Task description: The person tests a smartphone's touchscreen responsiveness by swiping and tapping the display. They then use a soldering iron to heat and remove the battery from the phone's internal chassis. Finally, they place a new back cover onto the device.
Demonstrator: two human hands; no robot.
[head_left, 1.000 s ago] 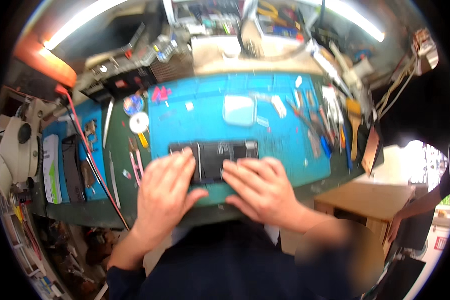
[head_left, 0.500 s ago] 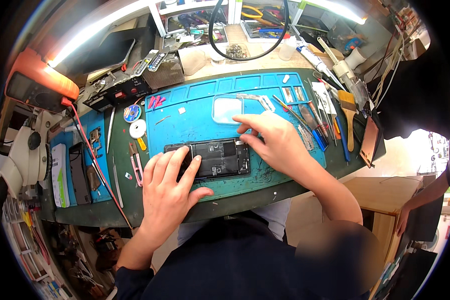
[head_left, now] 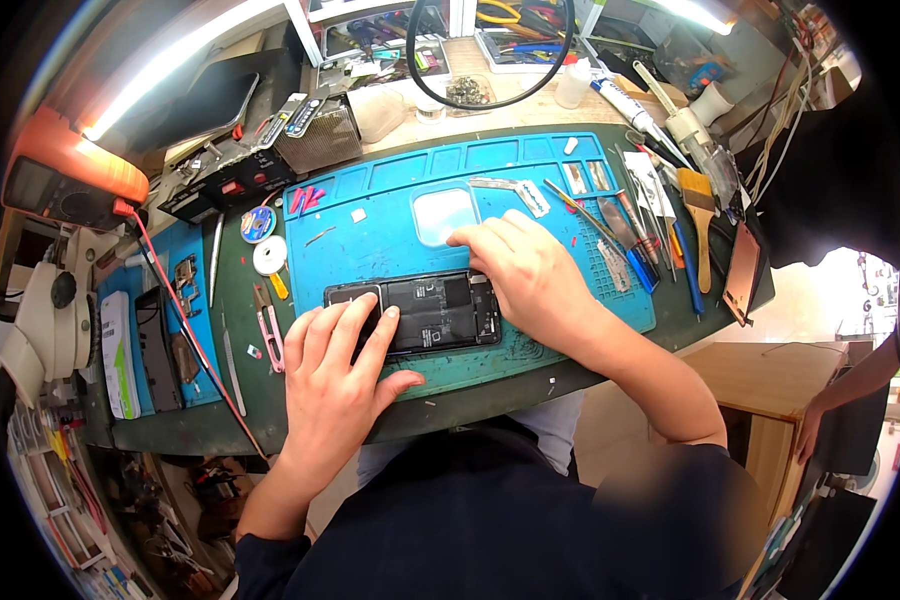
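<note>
An opened black smartphone lies on the blue repair mat, its battery and inner covers showing. My left hand rests on the phone's left end, fingers stretched and spread, thumb off its lower edge. At the phone's upper right end is my right hand, fingers bent and drawn together close to the frame. Whatever its fingertips may pinch is hidden behind the fingers. Just beyond the right fingertips sits a clear plastic lid-like tray.
Tweezers and screwdrivers lie right of the phone, with a wide brush beyond them. Solder spools and pink-handled pliers are at left. An orange multimeter stands far left; a black ring hangs above. Another person's hand is at right.
My right hand has moved slightly left and lower, its fingers drawing closer together at the phone's right end. My left hand stays on the phone. The view has shifted slightly.
</note>
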